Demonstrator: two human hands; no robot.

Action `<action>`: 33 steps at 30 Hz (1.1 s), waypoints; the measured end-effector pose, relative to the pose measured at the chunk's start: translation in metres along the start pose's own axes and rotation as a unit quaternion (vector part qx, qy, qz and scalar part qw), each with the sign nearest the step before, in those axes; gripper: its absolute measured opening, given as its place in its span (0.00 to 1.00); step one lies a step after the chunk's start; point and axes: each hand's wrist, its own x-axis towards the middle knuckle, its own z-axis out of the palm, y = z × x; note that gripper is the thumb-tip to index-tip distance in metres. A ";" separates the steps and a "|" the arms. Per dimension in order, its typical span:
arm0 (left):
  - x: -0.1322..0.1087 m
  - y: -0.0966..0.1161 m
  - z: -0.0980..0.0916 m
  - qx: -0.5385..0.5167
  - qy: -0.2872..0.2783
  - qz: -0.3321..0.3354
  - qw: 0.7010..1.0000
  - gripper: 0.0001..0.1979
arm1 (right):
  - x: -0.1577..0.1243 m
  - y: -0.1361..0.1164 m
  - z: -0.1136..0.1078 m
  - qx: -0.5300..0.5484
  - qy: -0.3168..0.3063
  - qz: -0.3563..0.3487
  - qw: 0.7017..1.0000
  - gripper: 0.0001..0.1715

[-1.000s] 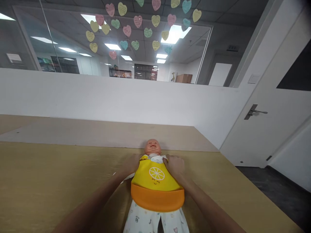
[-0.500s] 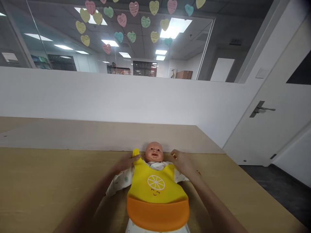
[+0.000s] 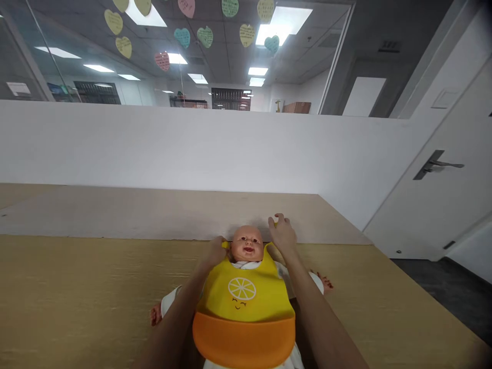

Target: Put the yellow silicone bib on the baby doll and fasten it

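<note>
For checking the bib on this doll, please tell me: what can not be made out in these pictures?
Head view only:
The doll's legs: covered by the bib, then cut off by the bottom edge.
One bib strap end: hidden by the left hand.
Writing on the paper hearts: too small and blurred.

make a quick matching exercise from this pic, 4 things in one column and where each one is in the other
Things
1. left hand
2. right hand
3. orange bib pocket
4. doll's head

Places
A. along the bottom of the yellow bib
B. raised beyond the doll's head on the door side, fingers apart
C. lying face up at the bib's neck opening
D. at the yellow strap tip beside the doll's head

Right pairs: 1-D, 2-B, 3-A, 4-C
</note>
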 end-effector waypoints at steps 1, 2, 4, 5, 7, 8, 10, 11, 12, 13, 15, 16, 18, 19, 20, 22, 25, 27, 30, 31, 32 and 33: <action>0.003 -0.003 0.003 0.002 0.003 -0.001 1.000 0.11 | 0.000 0.000 0.001 0.004 0.005 -0.009 1.000 0.27; 0.005 -0.004 0.005 0.005 0.006 -0.002 1.000 0.14 | 0.000 0.000 0.000 0.001 0.008 -0.023 1.000 0.26; 0.008 -0.007 0.007 0.011 0.008 0.001 1.000 0.17 | 0.000 0.002 -0.005 -0.022 0.003 -0.054 0.998 0.24; 0.010 -0.007 0.006 0.016 0.007 0.005 1.000 0.18 | 0.000 0.003 -0.010 -0.033 -0.013 -0.067 0.997 0.22; 0.011 -0.005 -0.001 0.022 0.003 0.017 1.000 0.16 | -0.002 0.007 -0.022 -0.039 -0.091 -0.077 0.992 0.17; 0.010 -0.002 -0.007 0.030 0.000 0.024 0.999 0.14 | -0.005 0.009 -0.027 -0.031 -0.154 -0.074 0.985 0.16; 0.002 0.008 -0.026 0.058 0.001 0.035 0.998 0.14 | -0.011 0.012 -0.035 0.003 -0.294 -0.055 0.954 0.13; -0.005 0.016 -0.036 0.115 0.012 0.044 0.992 0.15 | -0.014 0.013 -0.037 0.017 -0.351 -0.042 0.935 0.12; -0.016 0.026 -0.046 0.171 0.030 0.060 0.983 0.14 | -0.016 0.013 -0.037 0.027 -0.389 -0.032 0.920 0.12; -0.030 0.036 -0.054 0.203 0.026 0.084 0.975 0.13 | -0.018 0.013 -0.037 0.033 -0.406 -0.025 0.913 0.11; -0.063 0.060 -0.062 0.202 -0.056 0.148 0.966 0.13 | -0.020 0.013 -0.034 0.030 -0.405 -0.025 0.914 0.09; -0.082 0.072 -0.059 0.195 -0.121 0.177 0.957 0.14 | -0.020 0.012 -0.032 0.029 -0.401 -0.032 0.915 0.08; -0.115 0.093 -0.044 0.222 -0.195 0.252 0.922 0.19 | -0.019 0.011 -0.028 0.026 -0.412 -0.063 0.908 0.04; -0.129 0.102 -0.034 0.257 -0.217 0.294 0.894 0.21 | -0.018 0.011 -0.026 0.021 -0.422 -0.083 0.902 0.02; -0.140 0.110 -0.023 0.293 -0.233 0.328 0.867 0.22 | -0.017 0.012 -0.024 0.017 -0.429 -0.099 0.898 0.02; -0.154 0.123 -0.006 0.365 -0.261 0.328 0.831 0.25 | -0.016 0.014 -0.020 0.027 -0.432 -0.110 0.895 0.03; -0.165 0.136 0.003 0.411 -0.278 0.277 0.823 0.22 | -0.013 0.020 -0.013 0.076 -0.410 -0.086 0.905 0.06; -0.169 0.139 0.001 0.418 -0.277 0.275 0.820 0.15 | -0.010 0.025 -0.010 0.091 -0.398 -0.072 0.910 0.09; -0.173 0.138 0.003 0.406 -0.251 0.300 0.826 0.10 | -0.005 0.029 -0.007 0.083 -0.378 -0.066 0.920 0.13; -0.174 0.137 0.006 0.399 -0.240 0.307 0.830 0.10 | -0.004 0.029 -0.008 0.072 -0.369 -0.069 0.924 0.14; -0.175 0.135 0.010 0.394 -0.228 0.313 0.833 0.11 | -0.003 0.029 -0.008 0.058 -0.361 -0.071 0.928 0.15; -0.175 0.133 0.014 0.390 -0.217 0.319 0.836 0.12 | -0.002 0.029 -0.009 0.044 -0.354 -0.072 0.931 0.17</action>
